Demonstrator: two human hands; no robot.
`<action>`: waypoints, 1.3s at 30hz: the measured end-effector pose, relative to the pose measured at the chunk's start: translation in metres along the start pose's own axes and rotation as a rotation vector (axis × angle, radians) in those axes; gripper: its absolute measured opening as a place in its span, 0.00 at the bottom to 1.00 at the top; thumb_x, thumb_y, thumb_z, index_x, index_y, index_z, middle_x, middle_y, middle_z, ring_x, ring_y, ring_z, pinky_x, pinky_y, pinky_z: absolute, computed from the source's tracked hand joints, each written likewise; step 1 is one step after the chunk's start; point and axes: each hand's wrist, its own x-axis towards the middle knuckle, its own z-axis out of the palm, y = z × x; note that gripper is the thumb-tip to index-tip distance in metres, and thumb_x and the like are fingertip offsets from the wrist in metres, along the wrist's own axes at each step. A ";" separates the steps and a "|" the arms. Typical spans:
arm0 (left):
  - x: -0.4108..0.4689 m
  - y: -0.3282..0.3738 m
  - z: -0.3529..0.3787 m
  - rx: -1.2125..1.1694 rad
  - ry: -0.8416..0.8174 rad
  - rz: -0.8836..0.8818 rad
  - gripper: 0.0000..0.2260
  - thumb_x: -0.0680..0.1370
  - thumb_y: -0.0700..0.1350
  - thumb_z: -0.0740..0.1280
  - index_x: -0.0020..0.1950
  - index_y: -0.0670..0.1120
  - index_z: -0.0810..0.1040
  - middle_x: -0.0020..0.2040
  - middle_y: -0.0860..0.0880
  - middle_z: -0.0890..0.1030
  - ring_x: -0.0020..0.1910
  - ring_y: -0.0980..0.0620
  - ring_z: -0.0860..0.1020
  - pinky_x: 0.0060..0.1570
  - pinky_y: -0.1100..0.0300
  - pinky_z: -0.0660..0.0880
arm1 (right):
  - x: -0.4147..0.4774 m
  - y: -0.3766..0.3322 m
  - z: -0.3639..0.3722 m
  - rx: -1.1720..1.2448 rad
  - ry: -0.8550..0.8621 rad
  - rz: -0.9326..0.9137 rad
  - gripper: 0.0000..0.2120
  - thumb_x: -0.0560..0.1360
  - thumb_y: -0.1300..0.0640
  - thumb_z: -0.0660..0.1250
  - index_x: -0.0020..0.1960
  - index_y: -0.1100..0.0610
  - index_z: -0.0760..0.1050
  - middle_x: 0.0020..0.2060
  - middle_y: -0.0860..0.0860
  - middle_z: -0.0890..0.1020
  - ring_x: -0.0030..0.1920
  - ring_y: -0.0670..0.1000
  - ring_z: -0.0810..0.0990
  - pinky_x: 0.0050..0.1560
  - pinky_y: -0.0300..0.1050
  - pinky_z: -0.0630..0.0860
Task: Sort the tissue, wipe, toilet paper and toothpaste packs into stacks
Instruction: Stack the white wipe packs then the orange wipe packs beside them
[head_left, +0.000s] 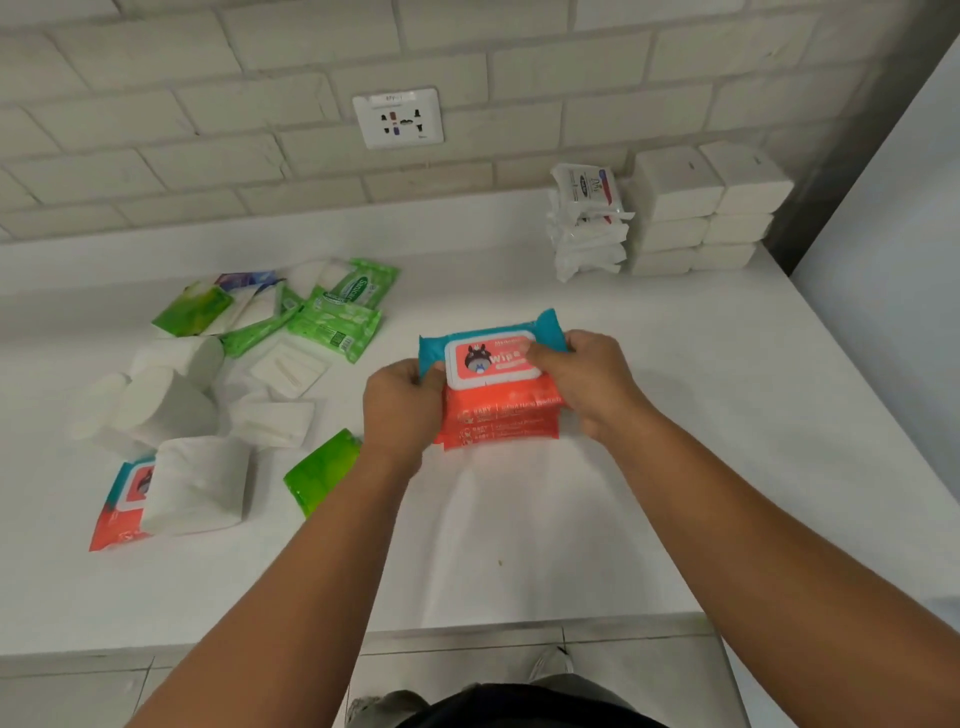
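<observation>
The left hand (402, 410) curls round the left end of the top wipe pack (491, 356), and the right hand (592, 384) clamps the right end, its thumb lying across the white lid. This blue and orange pack sits on the orange stack (501, 415) of like packs, in the middle of the white counter (675, 441).

Taking that stack as the clock's centre:
- At 9 to 10 o'clock, well apart from it, lies an unsorted heap. Its green wipe packs (337, 317) are at the far side and its toilet paper rolls (166, 395) nearer the left edge, with flat white packs (285, 366) between them.
- At 8 o'clock a lone green pack (322, 470) lies just beside the left wrist.
- Farther out at 8 o'clock a second blue and orange wipe pack (117, 512) lies partly under a white wrapped bundle (197, 483).
- At 1 o'clock, against the brick wall (208, 130), stand two side-by-side stacks of white tissue packs (701, 208). A stack of clear-wrapped packs (587, 223) touches their left side.
- At 11 o'clock a wall socket (398, 118) is set in the bricks.
</observation>
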 end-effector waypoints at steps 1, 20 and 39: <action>0.007 0.004 0.000 -0.004 -0.001 -0.026 0.14 0.82 0.48 0.66 0.38 0.44 0.78 0.36 0.45 0.84 0.34 0.48 0.81 0.39 0.54 0.78 | 0.007 -0.004 0.000 -0.068 0.036 -0.022 0.09 0.74 0.51 0.74 0.47 0.57 0.80 0.41 0.53 0.86 0.41 0.54 0.87 0.48 0.52 0.84; 0.024 -0.012 0.021 0.085 -0.034 -0.132 0.20 0.80 0.60 0.65 0.61 0.45 0.77 0.50 0.47 0.84 0.45 0.49 0.84 0.51 0.49 0.82 | 0.021 0.018 0.011 -0.255 -0.199 0.155 0.20 0.80 0.40 0.61 0.65 0.52 0.71 0.48 0.48 0.84 0.44 0.50 0.85 0.44 0.46 0.82; 0.016 -0.012 -0.069 0.113 0.085 0.123 0.15 0.80 0.53 0.67 0.64 0.48 0.78 0.56 0.55 0.82 0.48 0.61 0.79 0.55 0.60 0.73 | -0.006 0.013 0.059 -0.734 0.226 -0.581 0.26 0.77 0.50 0.67 0.72 0.58 0.68 0.72 0.55 0.70 0.72 0.55 0.68 0.71 0.54 0.69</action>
